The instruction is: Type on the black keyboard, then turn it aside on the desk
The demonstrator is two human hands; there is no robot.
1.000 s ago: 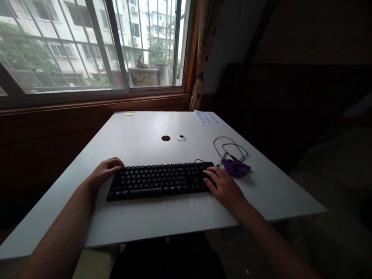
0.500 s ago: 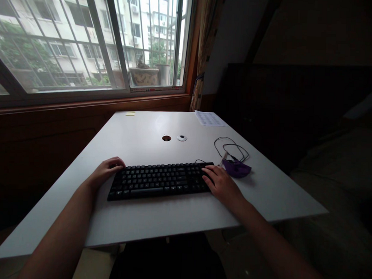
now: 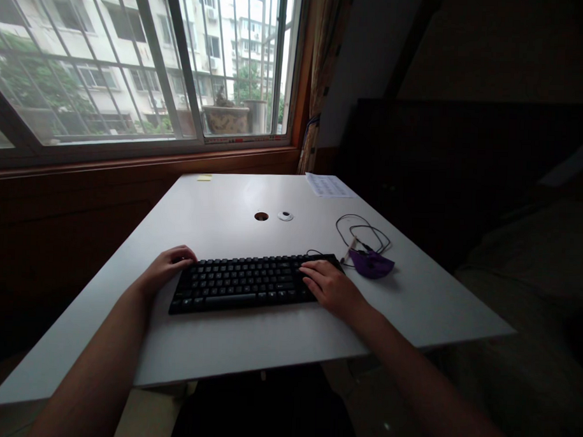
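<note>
A black keyboard lies on the white table in front of me, turned slightly. My left hand grips its far left corner, the thumb and curled fingers closed on the edge. Over the right-hand keys lies my right hand, fingers stretched out to the left and holding nothing. It covers part of the number pad. Just beyond it on the right are a purple cloth-like item and a looped black cable.
The white table has a round hole with a white ring-shaped cover beside it. Printed paper lies at the back right, a yellow note at the back left. A barred window stands behind.
My right hand has slid left across the keyboard, uncovering its right end. My left hand and the keyboard have stayed in place.
</note>
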